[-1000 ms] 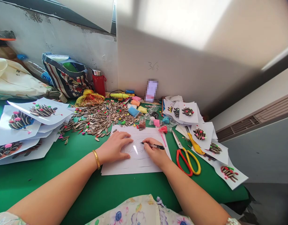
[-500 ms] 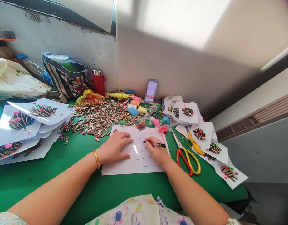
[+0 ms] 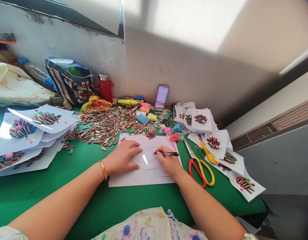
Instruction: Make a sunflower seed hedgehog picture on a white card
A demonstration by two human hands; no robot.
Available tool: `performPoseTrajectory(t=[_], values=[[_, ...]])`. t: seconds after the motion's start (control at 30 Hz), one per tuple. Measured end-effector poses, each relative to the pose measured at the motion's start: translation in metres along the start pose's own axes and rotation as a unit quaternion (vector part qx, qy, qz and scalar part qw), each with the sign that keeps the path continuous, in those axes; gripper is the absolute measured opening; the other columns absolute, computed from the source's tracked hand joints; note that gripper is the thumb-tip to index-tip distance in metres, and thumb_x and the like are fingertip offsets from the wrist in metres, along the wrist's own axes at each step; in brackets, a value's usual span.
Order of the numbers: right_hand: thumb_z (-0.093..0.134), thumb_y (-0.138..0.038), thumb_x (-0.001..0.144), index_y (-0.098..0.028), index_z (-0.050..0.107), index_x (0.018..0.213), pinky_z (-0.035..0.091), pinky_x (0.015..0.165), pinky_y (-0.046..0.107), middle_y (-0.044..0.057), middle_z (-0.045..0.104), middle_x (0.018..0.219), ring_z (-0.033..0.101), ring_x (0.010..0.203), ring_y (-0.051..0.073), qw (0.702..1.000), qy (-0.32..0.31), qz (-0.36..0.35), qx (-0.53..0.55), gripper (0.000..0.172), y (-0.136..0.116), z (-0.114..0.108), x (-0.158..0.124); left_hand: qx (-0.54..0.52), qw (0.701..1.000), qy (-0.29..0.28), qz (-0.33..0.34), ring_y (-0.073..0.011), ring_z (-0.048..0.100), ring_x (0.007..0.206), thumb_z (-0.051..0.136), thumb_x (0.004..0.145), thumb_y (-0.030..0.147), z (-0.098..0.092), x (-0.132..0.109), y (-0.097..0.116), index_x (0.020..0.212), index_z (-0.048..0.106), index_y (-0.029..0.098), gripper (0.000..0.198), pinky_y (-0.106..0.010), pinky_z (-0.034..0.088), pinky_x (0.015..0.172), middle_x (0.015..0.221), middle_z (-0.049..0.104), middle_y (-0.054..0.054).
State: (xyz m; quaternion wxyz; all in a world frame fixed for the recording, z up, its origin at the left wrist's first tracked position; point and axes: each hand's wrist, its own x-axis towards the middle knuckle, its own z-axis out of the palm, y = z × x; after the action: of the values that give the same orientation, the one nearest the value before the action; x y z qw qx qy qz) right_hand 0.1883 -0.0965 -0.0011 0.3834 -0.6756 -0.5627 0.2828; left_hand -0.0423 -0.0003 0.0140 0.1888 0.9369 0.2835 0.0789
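Observation:
White paper sheets lie stacked in front of me, the top one bearing a line drawing of a rounded, hedgehog-like shape filled with small marks. Flat on the left part of the paper, my left hand has its fingers spread and holds nothing. My right hand grips a black pen, whose tip is at the right part of the drawing. To the right of the paper are scissors with one red and one yellow handle, lying open-bladed on the green table.
Sunflower seeds are heaped behind the paper, beside colored clay packets. Seed-decorated paper cards lie in a left pile and a right pile. A yellow utility knife, red bottle and striped bag are around.
My right hand and the pen have shifted very slightly to the right over the drawing. My left hand stays in place on the paper.

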Motion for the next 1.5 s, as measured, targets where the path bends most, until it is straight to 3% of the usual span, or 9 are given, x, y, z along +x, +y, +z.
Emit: performPoseTrajectory(t=[1.2, 1.5], values=[[0.049, -0.022, 0.075, -0.022, 0.064, 0.072, 0.043, 0.062, 0.029, -0.001, 0.064, 0.07, 0.057, 0.069, 0.018, 0.999, -0.008, 0.013, 0.038, 0.016, -0.0001, 0.0013, -0.003, -0.005, 1.0, 0.007, 0.01, -0.0337, 0.046, 0.132, 0.08, 0.069, 0.045, 0.0018, -0.0007, -0.0029, 0.129, 0.063, 0.027, 0.064, -0.055, 0.024, 0.117, 0.14, 0.053, -0.01], [0.049, -0.021, 0.076, -0.022, 0.065, 0.074, 0.045, 0.067, 0.03, 0.0, 0.068, 0.075, 0.061, 0.075, 0.019, 1.0, -0.021, -0.005, 0.013, 0.016, -0.0001, 0.0042, -0.0057, -0.006, 1.0, 0.001, 0.009, -0.0332, 0.045, 0.133, 0.08, 0.07, 0.045, -0.0002, -0.0004, -0.0022, 0.129, 0.062, 0.027, 0.064, -0.055, 0.024, 0.117, 0.141, 0.053, -0.011]])
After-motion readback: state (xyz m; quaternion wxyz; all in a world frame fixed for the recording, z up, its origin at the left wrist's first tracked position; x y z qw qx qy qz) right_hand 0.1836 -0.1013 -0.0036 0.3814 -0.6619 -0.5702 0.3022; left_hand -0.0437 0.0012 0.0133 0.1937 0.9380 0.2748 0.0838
